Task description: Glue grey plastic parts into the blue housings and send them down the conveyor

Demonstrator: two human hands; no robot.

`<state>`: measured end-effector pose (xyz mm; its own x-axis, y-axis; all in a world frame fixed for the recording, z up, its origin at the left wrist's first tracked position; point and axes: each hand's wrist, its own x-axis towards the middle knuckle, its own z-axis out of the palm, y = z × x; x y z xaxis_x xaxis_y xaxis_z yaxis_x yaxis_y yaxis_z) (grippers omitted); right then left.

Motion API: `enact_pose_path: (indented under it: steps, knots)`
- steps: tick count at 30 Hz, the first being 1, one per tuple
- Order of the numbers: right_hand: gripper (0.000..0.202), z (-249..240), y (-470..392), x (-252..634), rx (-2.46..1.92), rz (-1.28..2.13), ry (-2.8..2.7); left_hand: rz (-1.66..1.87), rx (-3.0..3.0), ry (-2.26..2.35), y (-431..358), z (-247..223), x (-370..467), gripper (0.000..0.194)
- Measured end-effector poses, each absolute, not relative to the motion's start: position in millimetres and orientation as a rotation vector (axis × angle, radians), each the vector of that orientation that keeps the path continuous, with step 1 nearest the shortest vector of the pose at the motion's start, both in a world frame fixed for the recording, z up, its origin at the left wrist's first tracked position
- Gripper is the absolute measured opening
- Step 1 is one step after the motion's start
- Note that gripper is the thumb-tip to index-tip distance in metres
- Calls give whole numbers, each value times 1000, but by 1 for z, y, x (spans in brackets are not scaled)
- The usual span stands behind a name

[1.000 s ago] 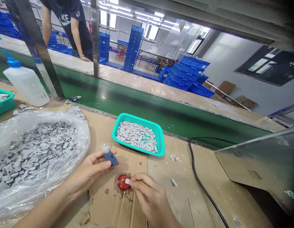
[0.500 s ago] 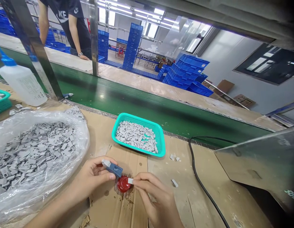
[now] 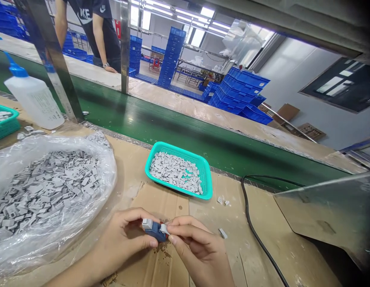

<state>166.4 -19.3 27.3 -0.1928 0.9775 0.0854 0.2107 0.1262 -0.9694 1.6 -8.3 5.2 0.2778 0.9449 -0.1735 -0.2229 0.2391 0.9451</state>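
Between thumb and fingers, my left hand [image 3: 129, 231] grips a small dark blue plastic housing [image 3: 155, 230] with a light grey piece [image 3: 147, 223] on its left end. My right hand [image 3: 198, 241] pinches a small light grey plastic part [image 3: 164, 229] against the housing's right end; whether it sits inside cannot be made out. Behind the fingers, the red dish [image 3: 168, 236] on the cardboard is mostly hidden. Beyond my hands stands a turquoise basket [image 3: 207, 179] filled with similar grey parts [image 3: 173, 171].
On the left lies a clear plastic bag [image 3: 109, 175] full of grey parts. A white bottle with a blue cap [image 3: 35, 99] stands behind it. A black cable [image 3: 253, 227] and a metal panel [image 3: 322, 207] are at right. Past the green belt [image 3: 137, 115], a person [image 3: 98, 36] leans on the far ledge.
My hands have come together over the red dish, bringing the small grey part against the blue housing. The housing has turned, and the dish is now largely covered.
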Motion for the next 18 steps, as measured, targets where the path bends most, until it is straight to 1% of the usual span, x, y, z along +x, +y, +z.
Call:
enact_pose_path:
  steps: [7,14,18]
  knots:
    - [18,24,-20,160,-1184,937,-1697,996,945,929,-9,0,-1,16]
    - [23,31,-20,155,-1148,858,-1876,952,852,778,-4,0,-7,12]
    - [29,22,-26,147,-1063,707,-1879,968,800,712,-5,1,-8,11]
